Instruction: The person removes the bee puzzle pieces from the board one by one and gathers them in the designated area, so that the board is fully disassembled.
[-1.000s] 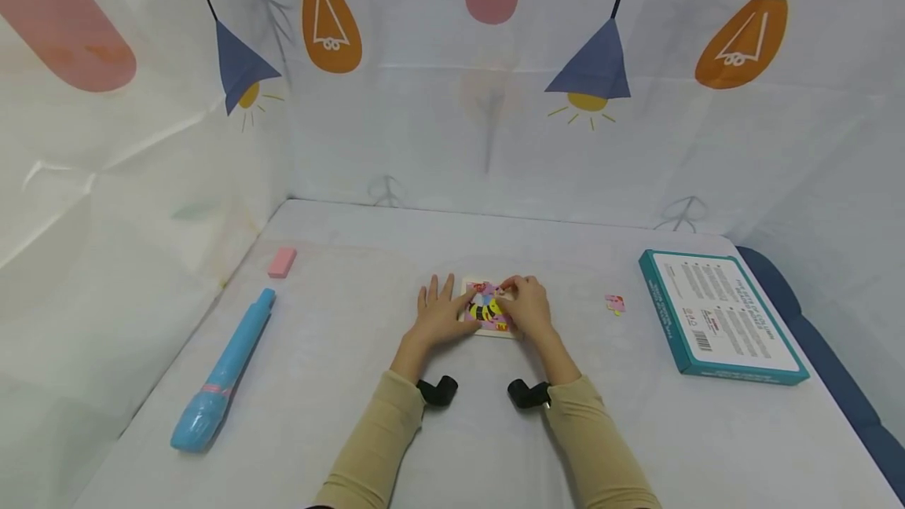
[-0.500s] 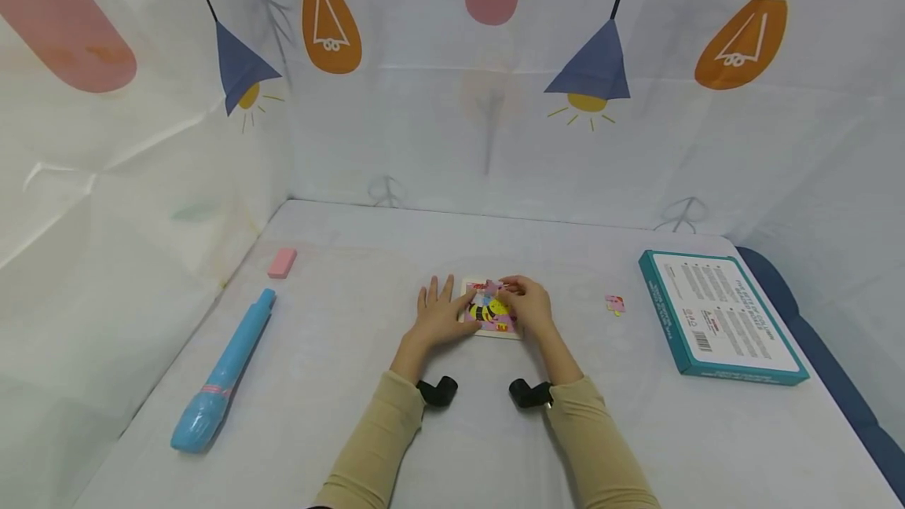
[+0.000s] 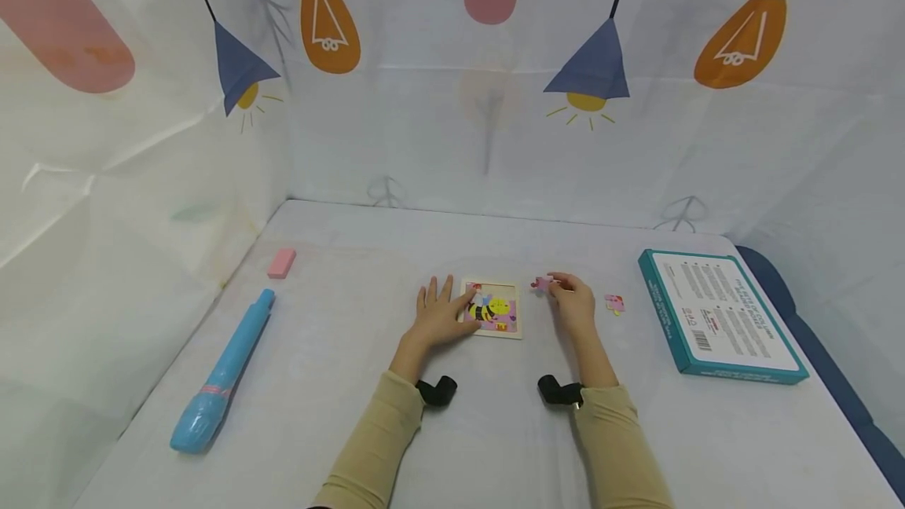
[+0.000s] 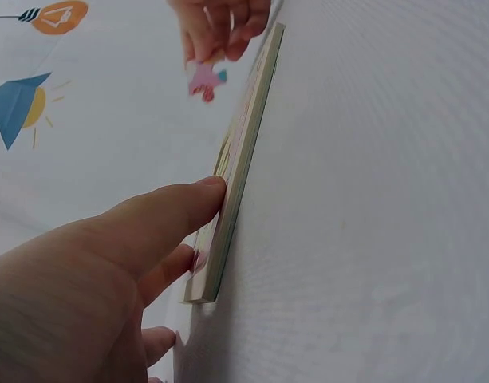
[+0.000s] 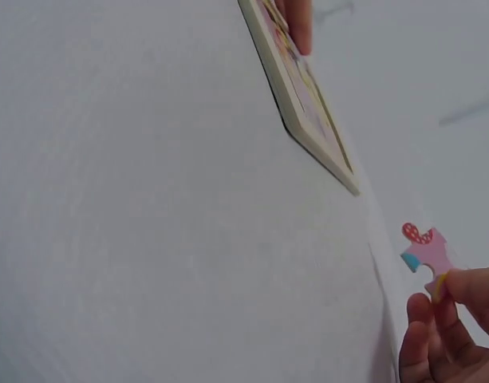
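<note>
A small wooden-framed jigsaw puzzle (image 3: 500,309) with a yellow and black bee lies flat on the table; bare tray shows along its upper right. My left hand (image 3: 440,317) rests on its left side, fingers spread, and the thumb (image 4: 180,209) lies along the frame edge in the left wrist view. To the right of the puzzle, my right hand (image 3: 574,303) pinches a pink jigsaw piece (image 5: 430,254) between thumb and fingers, above the table. That piece has red dotted and blue patches. A second pink jigsaw piece (image 3: 614,303) lies on the table, right of this hand.
A teal and white box (image 3: 724,314) lies at the right of the table. On the left are a pink eraser-like block (image 3: 282,263) and a long light-blue bottle-shaped object (image 3: 222,371). A printed white sheet (image 3: 438,132) hangs behind the table.
My right hand has lifted the pink jigsaw piece out of the puzzle's upper right and moved right with it, uncovering the tray there. My left hand has stayed in place.
</note>
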The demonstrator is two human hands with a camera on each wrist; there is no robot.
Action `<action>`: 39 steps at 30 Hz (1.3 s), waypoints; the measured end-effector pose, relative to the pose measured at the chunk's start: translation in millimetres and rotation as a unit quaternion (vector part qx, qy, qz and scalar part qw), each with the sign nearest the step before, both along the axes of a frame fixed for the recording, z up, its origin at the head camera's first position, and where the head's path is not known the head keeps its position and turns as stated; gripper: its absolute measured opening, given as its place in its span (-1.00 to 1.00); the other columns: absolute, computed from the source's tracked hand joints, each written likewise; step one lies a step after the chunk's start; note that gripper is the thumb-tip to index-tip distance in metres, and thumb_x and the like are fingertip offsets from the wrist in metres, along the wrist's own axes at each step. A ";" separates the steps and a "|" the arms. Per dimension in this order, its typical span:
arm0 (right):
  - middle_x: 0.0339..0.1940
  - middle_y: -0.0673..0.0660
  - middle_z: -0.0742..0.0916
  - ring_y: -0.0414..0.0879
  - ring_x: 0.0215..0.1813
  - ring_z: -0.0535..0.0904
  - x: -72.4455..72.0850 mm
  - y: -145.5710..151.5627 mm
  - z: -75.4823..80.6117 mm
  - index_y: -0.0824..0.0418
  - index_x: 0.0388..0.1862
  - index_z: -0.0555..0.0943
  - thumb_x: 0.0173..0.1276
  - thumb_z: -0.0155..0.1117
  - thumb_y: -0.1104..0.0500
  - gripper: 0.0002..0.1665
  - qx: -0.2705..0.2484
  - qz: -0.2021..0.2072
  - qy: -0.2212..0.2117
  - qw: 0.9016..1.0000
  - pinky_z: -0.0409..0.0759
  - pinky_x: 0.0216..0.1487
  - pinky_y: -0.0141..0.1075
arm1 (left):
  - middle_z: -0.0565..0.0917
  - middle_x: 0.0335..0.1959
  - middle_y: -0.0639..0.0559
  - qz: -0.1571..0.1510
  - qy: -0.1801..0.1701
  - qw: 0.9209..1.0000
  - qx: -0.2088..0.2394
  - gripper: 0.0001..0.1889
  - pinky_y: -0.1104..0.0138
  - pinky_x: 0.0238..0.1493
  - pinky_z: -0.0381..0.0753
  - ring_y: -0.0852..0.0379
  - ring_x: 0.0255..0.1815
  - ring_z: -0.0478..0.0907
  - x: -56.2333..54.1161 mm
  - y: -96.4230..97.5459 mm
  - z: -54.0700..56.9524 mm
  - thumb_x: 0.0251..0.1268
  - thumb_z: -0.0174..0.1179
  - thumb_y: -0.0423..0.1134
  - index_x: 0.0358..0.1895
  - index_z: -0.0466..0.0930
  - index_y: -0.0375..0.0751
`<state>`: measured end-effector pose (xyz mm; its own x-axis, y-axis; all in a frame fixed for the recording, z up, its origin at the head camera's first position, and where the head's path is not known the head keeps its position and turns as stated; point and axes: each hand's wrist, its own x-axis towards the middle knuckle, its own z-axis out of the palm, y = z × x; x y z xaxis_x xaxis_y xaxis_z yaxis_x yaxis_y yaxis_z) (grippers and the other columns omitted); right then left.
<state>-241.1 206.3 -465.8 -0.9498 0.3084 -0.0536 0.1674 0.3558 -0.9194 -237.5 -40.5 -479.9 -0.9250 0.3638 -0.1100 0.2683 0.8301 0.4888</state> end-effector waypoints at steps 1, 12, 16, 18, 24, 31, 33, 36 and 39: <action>-0.03 0.24 0.58 -0.14 -0.20 0.45 1.1 4.4 0.9 0.28 0.08 0.55 0.34 0.04 0.26 -0.65 -0.003 -0.007 -0.005 1.000 0.40 -0.32 -0.54 | -0.10 0.47 -0.22 0.000 -0.001 1.000 0.000 -0.29 -0.08 0.36 -0.41 -0.25 0.46 -0.39 0.1 -0.1 0.4 0.15 0.11 0.21 0.38 0.21 0.14; 0.11 0.32 0.54 0.13 0.14 0.37 11.7 40.7 6.3 0.34 0.09 0.52 0.35 -0.07 0.25 -0.60 0.036 -0.083 -0.030 0.995 0.31 0.20 -0.06 | -0.08 0.47 -0.24 -0.006 0.004 1.000 -0.002 -0.30 -0.10 0.36 -0.39 -0.27 0.46 -0.36 -0.2 -1.0 2.0 0.15 0.10 0.21 0.38 0.22 0.12; 0.13 0.33 0.53 0.17 0.19 0.35 14.0 49.9 6.1 0.34 0.09 0.51 0.35 -0.09 0.24 -0.59 0.057 -0.099 -0.040 0.993 0.25 0.25 0.01 | -0.08 0.47 -0.24 -0.005 0.005 1.000 0.002 -0.30 -0.10 0.36 -0.39 -0.26 0.46 -0.36 -0.3 -1.2 1.9 0.15 0.10 0.21 0.38 0.22 0.13; 0.15 0.32 0.52 0.17 0.21 0.34 14.8 53.9 5.4 0.33 0.10 0.51 0.35 -0.09 0.22 -0.59 0.059 -0.105 -0.044 0.992 0.25 0.26 0.02 | -0.08 0.47 -0.23 -0.005 0.005 1.000 0.004 -0.30 -0.09 0.36 -0.39 -0.26 0.46 -0.36 0.0 -1.2 2.3 0.15 0.11 0.20 0.38 0.22 0.13; 0.11 0.35 0.53 0.21 0.17 0.35 17.4 62.1 2.1 0.39 0.10 0.48 0.38 -0.12 0.19 -0.57 0.085 -0.101 -0.060 0.989 0.29 0.20 0.04 | -0.07 0.47 -0.23 -0.005 0.007 1.000 -0.003 -0.30 -0.09 0.36 -0.38 -0.26 0.46 -0.34 1.7 -1.4 2.4 0.15 0.11 0.20 0.38 0.22 0.14; 0.05 0.40 0.53 0.23 0.08 0.37 18.6 64.6 -0.6 0.44 0.11 0.47 0.42 -0.15 0.20 -0.57 0.125 -0.093 -0.069 0.985 0.35 0.13 0.05 | -0.08 0.48 -0.20 -0.002 0.010 1.000 -0.003 -0.30 -0.07 0.37 -0.39 -0.23 0.47 -0.35 1.1 -1.4 0.5 0.16 0.10 0.21 0.38 0.21 0.14; 0.05 0.41 0.53 0.23 0.07 0.38 18.2 64.4 -0.9 0.45 0.11 0.47 0.43 -0.14 0.20 -0.57 0.137 -0.091 -0.070 0.984 0.38 0.13 0.05 | -0.08 0.48 -0.20 -0.003 0.008 1.000 -0.004 -0.30 -0.07 0.37 -0.39 -0.23 0.47 -0.35 1.0 -1.5 0.1 0.16 0.10 0.21 0.39 0.20 0.14; 0.04 0.42 0.53 0.24 0.06 0.39 18.2 63.2 -0.7 0.47 0.11 0.46 0.43 -0.13 0.21 -0.57 0.152 -0.090 -0.071 0.982 0.41 0.12 0.05 | -0.09 0.48 -0.20 -0.002 0.007 1.000 -0.005 -0.29 -0.07 0.37 -0.39 -0.24 0.47 -0.35 1.0 -1.5 0.0 0.16 0.11 0.21 0.39 0.19 0.14; 0.01 0.43 0.54 0.25 0.04 0.40 18.4 62.6 -0.7 0.48 0.09 0.47 0.43 -0.11 0.22 -0.59 0.164 -0.093 -0.068 0.980 0.43 0.10 0.04 | -0.09 0.48 -0.20 -0.003 0.005 1.000 -0.005 -0.29 -0.07 0.37 -0.40 -0.24 0.46 -0.35 0.6 -1.1 -0.1 0.16 0.10 0.21 0.39 0.19 0.14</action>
